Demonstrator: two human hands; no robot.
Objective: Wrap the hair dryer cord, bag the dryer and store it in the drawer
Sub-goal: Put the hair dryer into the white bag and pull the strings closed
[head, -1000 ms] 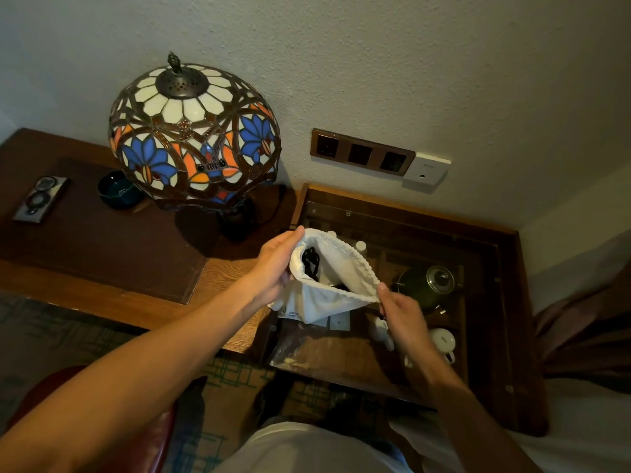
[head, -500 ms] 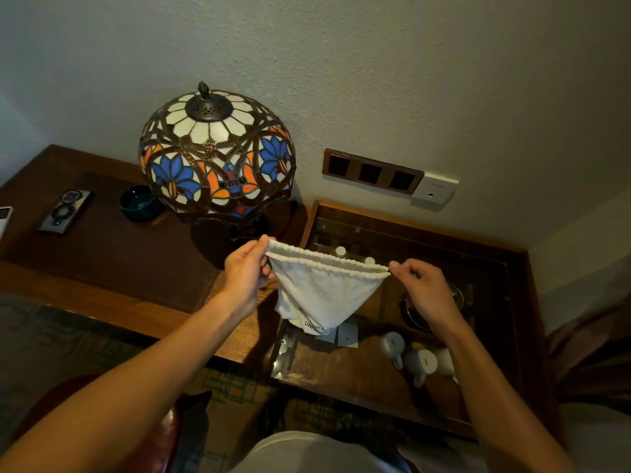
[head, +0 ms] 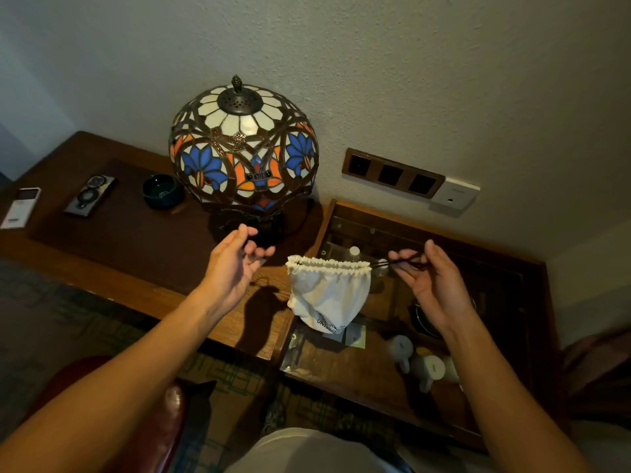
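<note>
Chair: dark red seat (head: 150,414) nearest, lower left, under left forearm.
Mugs: white mugs (head: 426,368) under the glass top of the low cabinet (head: 532,336), lower right.
Bag: white drawstring bag (head: 327,295) hangs in the air over the cabinet's front-left part, just right of the bench (head: 143,247) edge; mouth gathered nearly closed, frilled rim on top, dark print near the bottom. Hair dryer not visible, cannot tell from outside.
Drawstring: dark cord (head: 396,262) runs taut from bag's right rim to right hand.
Right hand: (head: 430,285) fingers (head: 415,259) pinch the cord, carrying the bag.
Left hand: (head: 232,264) left of bag, apart from it, fingers spread loose, grasping nothing.
Bench items: stained-glass lamp (head: 244,148) at back; dark bowl (head: 163,191), flat dark gadget (head: 90,196), white device (head: 18,208) to its left.
Wall: brown socket strip (head: 392,172), white plate (head: 456,196) beside it.
</note>
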